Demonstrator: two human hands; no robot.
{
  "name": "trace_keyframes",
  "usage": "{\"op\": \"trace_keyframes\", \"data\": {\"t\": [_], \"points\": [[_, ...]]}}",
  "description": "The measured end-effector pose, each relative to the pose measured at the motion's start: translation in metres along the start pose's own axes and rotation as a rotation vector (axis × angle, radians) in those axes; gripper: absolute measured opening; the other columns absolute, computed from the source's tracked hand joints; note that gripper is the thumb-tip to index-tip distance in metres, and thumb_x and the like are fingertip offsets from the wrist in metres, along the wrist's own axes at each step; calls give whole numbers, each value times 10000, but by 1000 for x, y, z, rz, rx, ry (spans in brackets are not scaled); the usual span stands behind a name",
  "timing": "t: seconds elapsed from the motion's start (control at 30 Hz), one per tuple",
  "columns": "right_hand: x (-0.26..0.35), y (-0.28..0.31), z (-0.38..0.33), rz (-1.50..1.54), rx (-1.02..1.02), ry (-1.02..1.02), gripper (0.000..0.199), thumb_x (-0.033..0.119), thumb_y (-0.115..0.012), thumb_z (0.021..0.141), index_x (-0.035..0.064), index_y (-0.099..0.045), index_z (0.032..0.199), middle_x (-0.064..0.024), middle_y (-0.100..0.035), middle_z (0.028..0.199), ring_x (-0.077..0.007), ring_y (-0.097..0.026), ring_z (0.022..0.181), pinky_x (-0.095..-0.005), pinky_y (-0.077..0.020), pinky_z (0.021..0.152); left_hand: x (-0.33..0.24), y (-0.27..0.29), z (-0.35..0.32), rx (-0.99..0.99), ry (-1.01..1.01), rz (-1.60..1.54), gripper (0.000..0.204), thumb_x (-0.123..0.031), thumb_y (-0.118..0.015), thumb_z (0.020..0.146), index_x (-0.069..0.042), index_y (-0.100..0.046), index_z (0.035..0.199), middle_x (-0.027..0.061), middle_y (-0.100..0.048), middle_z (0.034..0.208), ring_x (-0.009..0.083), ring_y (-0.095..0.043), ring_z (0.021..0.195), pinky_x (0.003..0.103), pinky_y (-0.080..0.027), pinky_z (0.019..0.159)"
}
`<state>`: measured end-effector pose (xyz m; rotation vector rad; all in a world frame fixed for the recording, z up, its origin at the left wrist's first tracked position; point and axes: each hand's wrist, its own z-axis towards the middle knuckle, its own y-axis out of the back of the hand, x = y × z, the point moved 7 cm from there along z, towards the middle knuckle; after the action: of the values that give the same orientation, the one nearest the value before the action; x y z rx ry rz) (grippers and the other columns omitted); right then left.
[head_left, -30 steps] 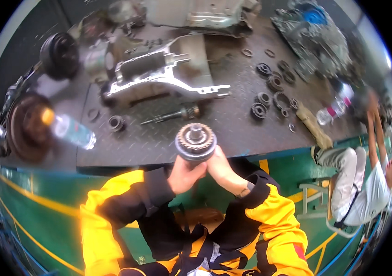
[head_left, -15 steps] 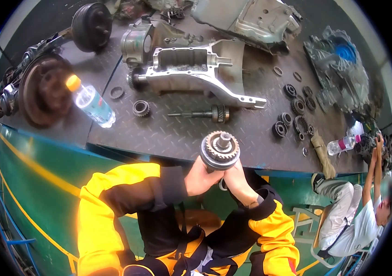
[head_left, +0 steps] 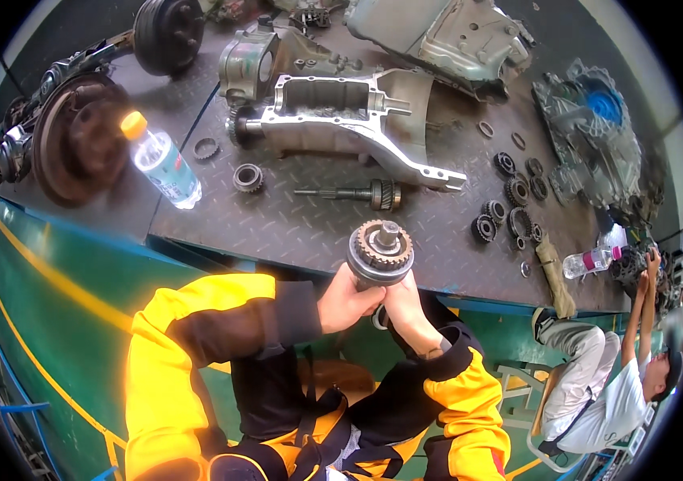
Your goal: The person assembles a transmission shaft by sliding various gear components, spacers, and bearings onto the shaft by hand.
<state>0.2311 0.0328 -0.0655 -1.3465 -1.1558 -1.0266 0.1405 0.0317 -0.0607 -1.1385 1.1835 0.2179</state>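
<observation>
Steel gear assembly (head_left: 381, 258) topped the left hand (head_left: 347, 303) and right hand (head_left: 407, 309), both clasping its lower part, near the table edge (head_left: 482, 295), well apart from loose gears (head_left: 517, 192)

On the dark, tread-patterned bench (head_left: 430, 228), an open metal housing (head_left: 321, 141) is placed, with a geared shaft (head_left: 351, 193) laid in front. Loose gears (head_left: 517, 197) are grouped to the right, near a tan cloth bundle (head_left: 555, 280); an orange-capped bottle (head_left: 167, 171) is positioned at left.

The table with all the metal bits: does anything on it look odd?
An orange-capped bottle at the left and a pink-labelled bottle at the right look odd among bare metal parts. I see no spill.
</observation>
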Motion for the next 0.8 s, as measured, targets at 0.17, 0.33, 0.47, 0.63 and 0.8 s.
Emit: {"op": "trace_keyframes", "data": {"t": [0.17,0.33,0.47,0.63,0.8], "points": [[7,-4,-3,-28,0,27,215,138,-464,996,-17,-608,1031,-18,-657,952,-75,-568,866,-247,-478,764,0,3,-3,26,-32,53,133,7,-505,919,-70,-504,1027,-13,-453,696,77,-387,570,256,-303,504],[13,-3,-4,-26,16,69,199,116,-466,991,-10,-608,1049,-15,-652,978,-79,-564,893,-253,-475,791,-3,-2,-1,58,-34,88,134,18,-511,911,-65,-508,1016,-11,-464,710,77,-387,582,255,-305,514],[6,-1,-3,-56,-7,9,229,129,-460,991,-14,-604,1097,-19,-653,1006,-89,-565,915,-255,-470,822,-5,-1,0,27,-29,61,134,27,-506,895,-64,-518,992,-14,-457,688,78,-388,577,254,-302,510],[33,-4,11,-441,132,267,230,77,-536,911,10,-597,1122,-165,-685,926,-218,-671,827,-330,-520,764,3,8,-5,27,1,8,310,27,-543,864,-59,-491,1158,-2,-536,796,69,-502,629,239,-408,527],[77,-16,46,-1024,66,713,283,30,-636,754,-5,-568,1027,-172,-611,931,-351,-624,878,-367,-524,728,1,8,-9,40,-3,65,103,11,-498,886,-60,-470,954,0,-444,678,85,-392,557,250,-320,497]]}}
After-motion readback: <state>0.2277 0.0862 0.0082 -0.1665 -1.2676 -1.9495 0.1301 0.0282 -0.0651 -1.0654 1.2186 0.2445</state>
